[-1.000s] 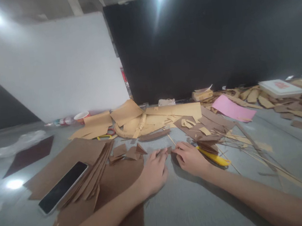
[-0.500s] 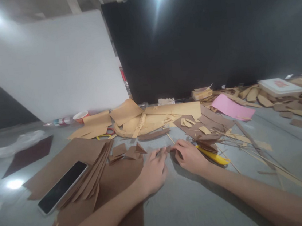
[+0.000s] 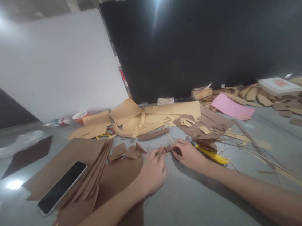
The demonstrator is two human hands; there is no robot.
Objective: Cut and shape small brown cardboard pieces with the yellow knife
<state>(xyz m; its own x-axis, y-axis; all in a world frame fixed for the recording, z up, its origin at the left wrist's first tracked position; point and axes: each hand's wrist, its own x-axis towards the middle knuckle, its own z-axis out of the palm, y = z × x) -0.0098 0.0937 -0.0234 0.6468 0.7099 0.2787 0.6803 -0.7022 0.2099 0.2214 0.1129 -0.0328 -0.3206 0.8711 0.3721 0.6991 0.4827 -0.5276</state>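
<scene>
Between my two hands, at the middle of the grey table, lies a small brown piece (image 3: 168, 148). My left hand (image 3: 153, 167) has its fingers closed on the piece's left end. Its right end is pinched in my right hand (image 3: 187, 154), fingers curled. A thin pale strip (image 3: 170, 137) rests just beyond the piece. Left of my left hand are cut brown scraps (image 3: 131, 152) on a large brown sheet (image 3: 120, 179). The yellow-handled cutter (image 3: 214, 156) lies right of my right hand, partly under brown scraps.
A phone (image 3: 62, 188) lies on brown sheets at the left. Behind are tan sheets (image 3: 172, 110), a curved woven tan piece (image 3: 141, 123), a paper cup (image 3: 80, 116) and pink paper (image 3: 231, 106). A white box (image 3: 280, 86) stands among scraps at the right.
More of the small brown piece shows between my hands. My left hand has shifted very slightly left; my right hand has barely moved.
</scene>
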